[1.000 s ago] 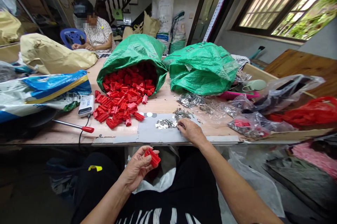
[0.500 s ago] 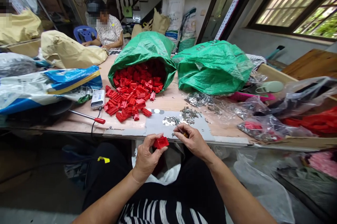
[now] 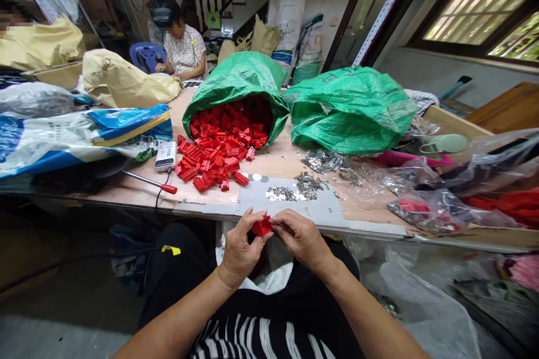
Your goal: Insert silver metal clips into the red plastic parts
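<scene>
My left hand (image 3: 241,248) pinches a small red plastic part (image 3: 261,226) just below the table's front edge, over my lap. My right hand (image 3: 301,239) is closed against the same part from the right, its fingertips pinched on something too small to name. On the table just beyond lies a pile of small shiny metal pieces (image 3: 290,192) on a grey sheet (image 3: 328,210). A heap of red plastic parts (image 3: 214,157) spills from an open green sack (image 3: 242,81).
A second green sack (image 3: 351,106) lies to the right, with clear plastic bags (image 3: 425,201) of metal pieces beyond it. A white device (image 3: 165,155) and a red-handled tool (image 3: 151,181) lie at the left. Another person (image 3: 182,47) sits at the far end.
My right hand left the metal pile on the table and came down to meet my left hand. My left hand rose slightly with the red part. The view shifted left.
</scene>
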